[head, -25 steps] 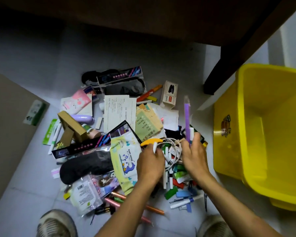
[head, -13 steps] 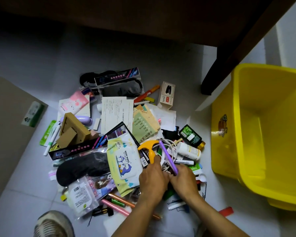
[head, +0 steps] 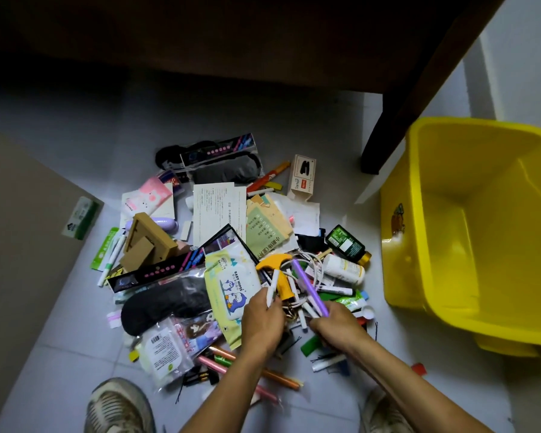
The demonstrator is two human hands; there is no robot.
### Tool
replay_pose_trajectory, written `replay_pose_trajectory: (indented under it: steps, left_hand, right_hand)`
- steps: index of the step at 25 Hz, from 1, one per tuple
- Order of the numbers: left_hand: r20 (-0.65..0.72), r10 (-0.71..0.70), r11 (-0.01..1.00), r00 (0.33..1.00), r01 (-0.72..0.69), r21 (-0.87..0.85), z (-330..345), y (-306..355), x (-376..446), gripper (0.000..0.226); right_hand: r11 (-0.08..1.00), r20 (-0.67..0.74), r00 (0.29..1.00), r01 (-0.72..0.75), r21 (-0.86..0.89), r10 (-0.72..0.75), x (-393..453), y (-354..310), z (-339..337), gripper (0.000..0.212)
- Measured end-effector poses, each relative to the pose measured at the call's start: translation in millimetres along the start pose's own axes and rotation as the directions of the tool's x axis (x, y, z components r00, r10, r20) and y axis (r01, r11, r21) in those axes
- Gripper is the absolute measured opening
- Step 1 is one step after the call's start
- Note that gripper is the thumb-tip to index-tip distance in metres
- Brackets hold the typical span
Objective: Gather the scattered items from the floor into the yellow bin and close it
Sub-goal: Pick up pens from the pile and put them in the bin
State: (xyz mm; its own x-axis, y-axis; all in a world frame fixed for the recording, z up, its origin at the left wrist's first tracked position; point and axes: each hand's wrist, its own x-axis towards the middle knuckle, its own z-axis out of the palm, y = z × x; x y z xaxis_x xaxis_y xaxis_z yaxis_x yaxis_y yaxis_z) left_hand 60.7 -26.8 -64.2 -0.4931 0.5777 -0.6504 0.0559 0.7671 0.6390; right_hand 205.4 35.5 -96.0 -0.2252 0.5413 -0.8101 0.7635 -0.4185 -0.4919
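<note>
A heap of small items covers the grey tiled floor: papers (head: pixel 219 210), a baby wipes pack (head: pixel 231 285), a black eye mask (head: pixel 166 303), bottles, pens and a coiled white cable (head: pixel 314 264). My left hand (head: pixel 261 321) grips a white pen (head: pixel 271 290) next to a yellow-handled tool (head: pixel 278 271). My right hand (head: pixel 338 325) holds a purple pen (head: pixel 310 287) and a few white pens low over the heap. The yellow bin (head: pixel 397 245) stands open and tilted at the right, and its inside looks bare.
A dark table leg (head: pixel 384 132) stands just left of the bin, under a dark tabletop. A brown cardboard sheet (head: pixel 22 232) with a green box (head: pixel 80 218) lies at the left. My two shoes (head: pixel 119 407) sit at the bottom edge.
My right hand has lowered the purple pen from upright down into the heap and closed in beside my left hand. Both hands have gathered more pens.
</note>
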Motion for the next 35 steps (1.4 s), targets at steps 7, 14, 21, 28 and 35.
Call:
replay_pose_trajectory:
  steps: [7, 14, 21, 28, 35]
  left_hand:
    - [0.113, -0.173, 0.93, 0.978, 0.2, -0.308, -10, 0, -6, 0.015]
    - [0.304, -0.167, 0.64, 0.938, 0.338, -0.69, -10, 69, -24, 0.01]
    - [0.451, 0.101, 0.661, 0.887, 0.279, -0.697, 63, 219, -80, 0.021]
    - [0.575, 0.141, 0.669, 0.806, 0.35, -0.656, 92, 232, -78, 0.059]
    - [0.097, 0.045, 0.896, 0.994, 0.003, -0.445, 51, 123, -11, 0.023]
  right_hand:
    - [0.859, -0.175, 0.932, 0.204, -0.469, -0.317, 10, -2, 23, 0.022]
    - [0.999, 0.168, 0.985, -0.034, 0.034, 0.028, -63, -35, -43, 0.018]
    - [0.807, -0.452, 0.885, 0.346, 0.478, -0.112, -134, -42, -182, 0.009]
    - [0.906, -0.607, 0.787, 0.333, 0.261, -0.114, -97, -44, -200, 0.052]
    - [0.759, -0.579, 0.541, 0.608, -0.233, -0.61, -77, -52, -88, 0.021]
